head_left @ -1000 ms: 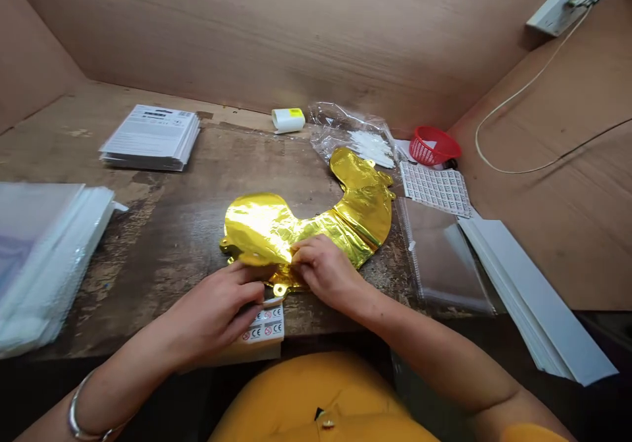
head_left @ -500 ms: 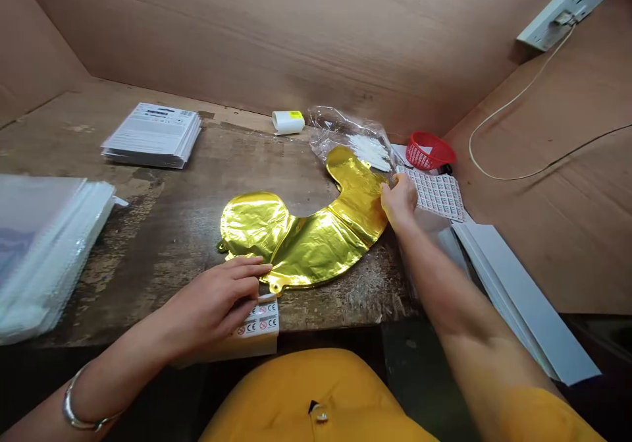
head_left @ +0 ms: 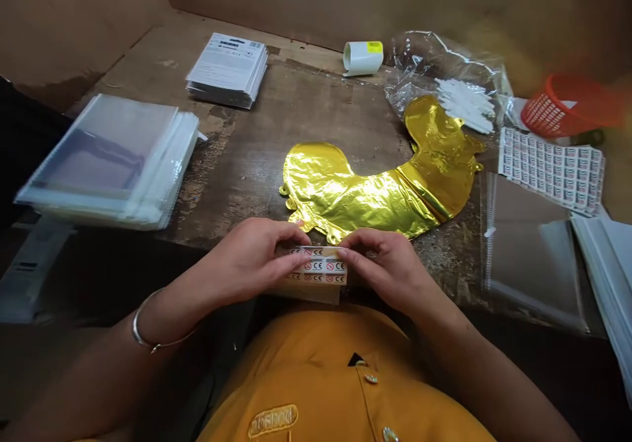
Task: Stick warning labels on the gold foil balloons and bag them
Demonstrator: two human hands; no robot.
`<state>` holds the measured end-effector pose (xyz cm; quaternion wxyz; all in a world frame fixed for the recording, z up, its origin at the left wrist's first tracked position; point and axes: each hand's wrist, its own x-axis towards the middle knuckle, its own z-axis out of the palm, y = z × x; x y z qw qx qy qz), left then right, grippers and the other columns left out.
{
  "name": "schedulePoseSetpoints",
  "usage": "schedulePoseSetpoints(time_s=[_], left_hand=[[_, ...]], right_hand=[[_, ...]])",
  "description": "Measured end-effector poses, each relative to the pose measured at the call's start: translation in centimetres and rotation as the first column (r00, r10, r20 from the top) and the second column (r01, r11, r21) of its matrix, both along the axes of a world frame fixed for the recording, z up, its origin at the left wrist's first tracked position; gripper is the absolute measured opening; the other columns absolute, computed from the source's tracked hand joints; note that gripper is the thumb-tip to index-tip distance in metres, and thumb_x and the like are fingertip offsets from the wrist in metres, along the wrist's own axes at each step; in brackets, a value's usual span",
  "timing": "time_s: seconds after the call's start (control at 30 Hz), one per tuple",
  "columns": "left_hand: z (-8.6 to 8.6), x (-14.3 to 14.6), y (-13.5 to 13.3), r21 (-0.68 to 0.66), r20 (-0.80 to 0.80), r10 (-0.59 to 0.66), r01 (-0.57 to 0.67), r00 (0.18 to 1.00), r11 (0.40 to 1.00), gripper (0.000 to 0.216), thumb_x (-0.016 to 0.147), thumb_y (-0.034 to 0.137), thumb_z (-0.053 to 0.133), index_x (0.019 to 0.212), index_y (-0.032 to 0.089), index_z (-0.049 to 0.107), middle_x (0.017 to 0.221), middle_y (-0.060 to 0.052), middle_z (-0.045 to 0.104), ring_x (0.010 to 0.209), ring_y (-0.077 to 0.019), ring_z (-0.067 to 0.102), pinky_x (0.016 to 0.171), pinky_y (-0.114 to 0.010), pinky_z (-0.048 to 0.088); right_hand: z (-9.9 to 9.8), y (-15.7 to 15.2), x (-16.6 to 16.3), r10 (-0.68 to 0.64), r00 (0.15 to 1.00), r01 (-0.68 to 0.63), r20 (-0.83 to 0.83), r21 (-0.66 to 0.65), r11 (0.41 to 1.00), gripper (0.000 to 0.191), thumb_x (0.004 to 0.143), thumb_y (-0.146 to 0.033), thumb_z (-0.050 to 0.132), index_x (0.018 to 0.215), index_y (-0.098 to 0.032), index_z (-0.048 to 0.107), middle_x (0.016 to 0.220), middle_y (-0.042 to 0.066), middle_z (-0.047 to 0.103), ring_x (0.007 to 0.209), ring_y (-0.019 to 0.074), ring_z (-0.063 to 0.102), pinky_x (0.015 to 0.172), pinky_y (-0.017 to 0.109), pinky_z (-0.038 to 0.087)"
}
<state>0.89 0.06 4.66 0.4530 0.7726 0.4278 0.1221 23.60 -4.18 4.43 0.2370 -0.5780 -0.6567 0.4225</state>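
A flat gold foil balloon (head_left: 375,188) lies crumpled on the worn wooden table (head_left: 257,145). At the table's near edge, just below the balloon, sits a small sheet of CE stickers (head_left: 318,271). My left hand (head_left: 249,257) pinches the sheet's left end with closed fingers. My right hand (head_left: 388,267) pinches its right end, fingertips pressed on the top edge. A metal bracelet is on my left wrist.
Stack of clear plastic bags (head_left: 111,162) at left. Pile of printed leaflets (head_left: 227,68) at back left. A white tape roll (head_left: 363,56), a clear bag with white pieces (head_left: 461,99), a red basket (head_left: 567,106), a larger sticker sheet (head_left: 550,168) and clear sleeves (head_left: 533,251) at right.
My right hand left the balloon's right end and came back to the sticker sheet at the near edge. My left hand shifted onto that sheet. The view tilted down and left.
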Motion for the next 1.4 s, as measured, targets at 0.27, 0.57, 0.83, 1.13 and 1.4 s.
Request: schedulePoseSetpoints(time_s=[0.27, 0.57, 0.83, 1.13, 1.4], left_hand=[[-0.4, -0.6, 0.2, -0.494, 0.093, 0.098, -0.039, 0.991, 0.869, 0.024, 0.074, 0.035, 0.069, 0.090, 0.017, 0.070, 0.083, -0.001, 0.073, 0.069, -0.0138, 0.063, 0.060, -0.021, 0.049], [-0.3, -0.2, -0.2, -0.499, 0.090, 0.123, -0.063, 0.988, 0.864, 0.022, 0.077, 0.036, 0.065, 0.081, 0.015, 0.068, 0.070, 0.000, 0.066, 0.059, -0.0103, 0.054, 0.050, -0.018, 0.041], [-0.5, 0.1, -0.4, -0.554, 0.115, 0.107, -0.026, 0.988, 0.832, 0.027, 0.080, 0.041, 0.061, 0.084, 0.015, 0.070, 0.074, -0.002, 0.067, 0.063, -0.0124, 0.055, 0.053, -0.020, 0.042], [-0.7, -0.1, -0.4, -0.679, 0.169, 0.158, -0.001, 0.973, 0.734, 0.028, 0.080, 0.042, 0.062, 0.082, 0.014, 0.065, 0.071, 0.000, 0.062, 0.061, -0.0111, 0.052, 0.054, -0.022, 0.041], [-1.4, -0.1, -0.4, -0.766, 0.204, 0.230, 0.009, 0.952, 0.642, 0.026, 0.078, 0.040, 0.066, 0.079, 0.014, 0.062, 0.069, 0.001, 0.059, 0.059, -0.0091, 0.049, 0.056, -0.022, 0.039]], right_hand=[[-0.6, 0.1, 0.3, -0.095, 0.956, 0.002, -0.277, -0.317, 0.948, 0.022, 0.083, -0.037, 0.064, 0.077, -0.017, 0.061, 0.070, 0.001, 0.063, 0.062, 0.0131, 0.058, 0.058, 0.025, 0.046], [0.5, -0.6, -1.1, 0.012, 0.937, -0.208, 0.350, 0.528, 0.824, 0.019, 0.086, -0.023, 0.062, 0.102, -0.015, 0.067, 0.097, 0.009, 0.067, 0.094, 0.0222, 0.055, 0.085, 0.038, 0.048], [-0.1, -0.5, -2.3, 0.083, 0.950, -0.242, 0.300, 0.544, 0.803, 0.008, 0.086, -0.019, 0.063, 0.090, -0.015, 0.069, 0.082, 0.005, 0.069, 0.077, 0.0169, 0.058, 0.072, 0.032, 0.051], [-1.4, -1.0, -1.7, 0.088, 0.930, -0.332, 0.356, 0.716, 0.614, 0.019, 0.081, -0.012, 0.065, 0.099, -0.019, 0.066, 0.103, 0.009, 0.072, 0.080, 0.0176, 0.064, 0.070, 0.033, 0.050], [-1.2, -0.5, -1.5, 0.164, 0.886, -0.461, 0.434, 0.783, 0.417, 0.012, 0.085, -0.009, 0.057, 0.092, -0.016, 0.064, 0.098, 0.009, 0.073, 0.077, 0.0164, 0.061, 0.067, 0.033, 0.051]])
